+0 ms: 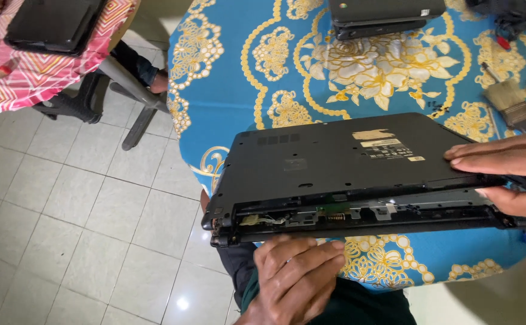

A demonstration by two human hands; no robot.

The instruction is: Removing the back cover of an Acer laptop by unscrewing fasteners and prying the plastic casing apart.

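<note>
One matte black laptop (347,174), upturned with its near edge gapped open over metal parts, overhangs the round floral blue tablecloth (245,66) between two hands: the right hand (503,171) pinches its right end, the left hand (296,277) curls loosely just beneath, above open tiled floor (76,222).

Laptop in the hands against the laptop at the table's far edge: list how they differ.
The held laptop is upside down with its underside showing; the far laptop lies flat on the table. The held one is gripped by the right hand and left hand, its near edge gaping to show inner parts; the far one is untouched and closed. Both are dark.
</note>
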